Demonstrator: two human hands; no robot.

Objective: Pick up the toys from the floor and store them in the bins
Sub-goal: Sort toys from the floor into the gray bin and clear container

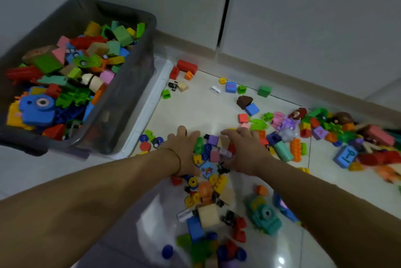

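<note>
Nearest on the floor [195, 111] lie a beige block [208, 215] and a teal toy car [263, 217], among loose wheels and bricks, some too blurred to name.

Just beyond them both hands close in on a small heap of blocks [213, 150]. The left hand [184, 150] presses against the heap's left side, fingers [182, 132] fairly straight and apart. The right hand [243, 150] cups the other side, its fingers [227, 133] bent over the top; whether they clamp anything I cannot tell.

The pieces look like hard, hollow plastic: light, stiff and slick, unlikely to break but quick to slide out of a loose hold. A two-handed scoop with palms squeezed inward and fingertips tucked under the lowest bricks probably suits them better than pinching single pieces.

Farther right, a wide scatter of toys is spread along the wall. The grey bin [125, 98] stands to the left, well filled already, a red cylinder [187, 66] on the floor beside its far corner.
</note>
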